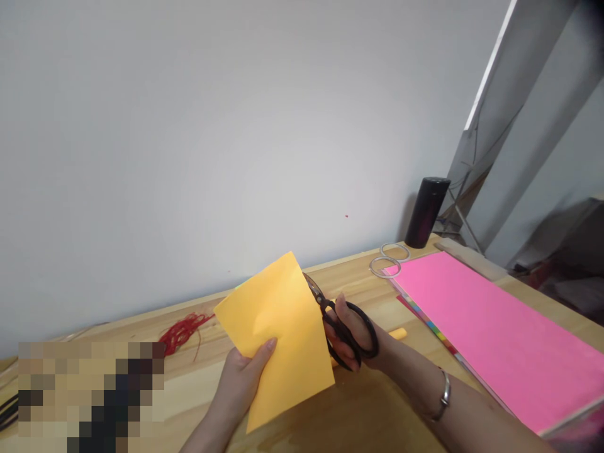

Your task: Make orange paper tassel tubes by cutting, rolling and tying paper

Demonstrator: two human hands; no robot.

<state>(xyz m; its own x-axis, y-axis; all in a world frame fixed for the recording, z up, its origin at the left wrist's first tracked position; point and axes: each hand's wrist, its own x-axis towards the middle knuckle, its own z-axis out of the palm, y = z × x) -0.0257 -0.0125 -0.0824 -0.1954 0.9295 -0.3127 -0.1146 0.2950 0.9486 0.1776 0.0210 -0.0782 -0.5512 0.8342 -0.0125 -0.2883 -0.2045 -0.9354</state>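
My left hand [243, 374] grips a sheet of yellow-orange paper [287, 340], thumb on the near face and the other fingers hidden behind it. The sheet is held up above the table, tilted. In my right hand [356, 330] is a pair of black-handled scissors [348, 333], with fingers through the handle loops. The scissor blades point up and left along the paper's right edge, partly hidden behind it; whether they touch the paper I cannot tell. Behind my right hand lies a rolled yellow piece [397, 334], partly covered.
A pink paper stack [491, 333] with multicoloured edges lies at the right. Two silvery rings [385, 267] and a black cylindrical bottle [427, 212] are near the wall. Red strings [184, 333] lie on the wooden table [189, 390] at left. The lower left is pixelated.
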